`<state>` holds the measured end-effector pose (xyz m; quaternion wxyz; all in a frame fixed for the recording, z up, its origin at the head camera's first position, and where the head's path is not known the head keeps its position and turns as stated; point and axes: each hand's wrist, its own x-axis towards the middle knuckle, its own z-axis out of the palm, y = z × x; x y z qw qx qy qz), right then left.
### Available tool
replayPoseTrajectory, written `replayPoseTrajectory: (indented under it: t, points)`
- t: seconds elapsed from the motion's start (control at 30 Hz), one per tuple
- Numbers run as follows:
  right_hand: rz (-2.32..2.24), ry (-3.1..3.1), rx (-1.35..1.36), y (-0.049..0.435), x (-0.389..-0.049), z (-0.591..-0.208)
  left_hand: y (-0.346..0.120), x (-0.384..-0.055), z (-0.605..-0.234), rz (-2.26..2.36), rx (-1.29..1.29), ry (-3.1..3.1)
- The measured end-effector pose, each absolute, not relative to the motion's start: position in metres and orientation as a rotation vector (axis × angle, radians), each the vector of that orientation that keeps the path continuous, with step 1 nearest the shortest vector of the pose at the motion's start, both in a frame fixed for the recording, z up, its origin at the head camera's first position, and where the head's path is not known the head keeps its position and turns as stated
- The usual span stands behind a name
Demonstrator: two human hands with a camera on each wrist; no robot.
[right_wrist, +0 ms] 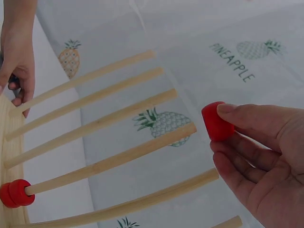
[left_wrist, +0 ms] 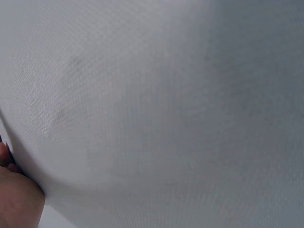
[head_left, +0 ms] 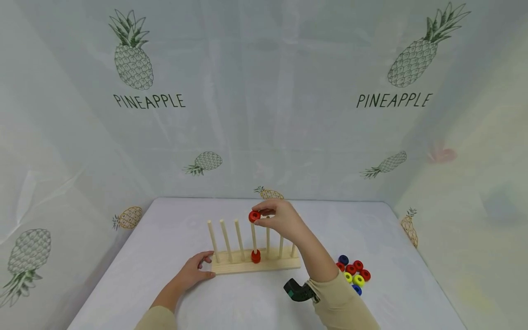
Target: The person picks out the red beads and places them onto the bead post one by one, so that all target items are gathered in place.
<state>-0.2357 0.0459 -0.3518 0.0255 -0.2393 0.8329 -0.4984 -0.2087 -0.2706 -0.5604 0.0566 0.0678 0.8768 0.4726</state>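
A wooden rack of upright pegs stands on the table, with several thin dowels rising from its flat base. My left hand grips the left end of that base, thumb at the front corner and fingers behind. Between thumb and fingers my right hand pinches a red ring. That ring is right at the top of the middle peg, just off its tip in the right wrist view. Two red rings sit stacked at the foot of the same peg. The left wrist view shows mostly blurred white cloth.
To the right of the rack lies a loose group of red, yellow and blue rings, partly hidden by the right sleeve. A pineapple-print curtain hangs behind and at both sides of the white table.
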Motion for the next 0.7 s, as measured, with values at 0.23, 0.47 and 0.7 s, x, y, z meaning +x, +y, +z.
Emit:
replayPoseTrajectory:
  t: [0.23, 0.47, 0.7]
  points:
    - [-1.490, 2.547, -0.748, 0.0412, -0.2420, -0.3501, -0.2702, -0.2071, -0.5604, 1.463, 0.259, 2.682]
    - [-1.423, 2.562, -0.739, 0.0401, -0.2446, -0.3498, -0.2690, -0.2064, -0.5595, 1.455, 0.213, 2.678]
    - [-1.409, 2.565, -0.734, 0.0414, -0.2448, -0.3489, -0.2679, -0.2052, -0.5562, 1.467, 0.193, 2.656]
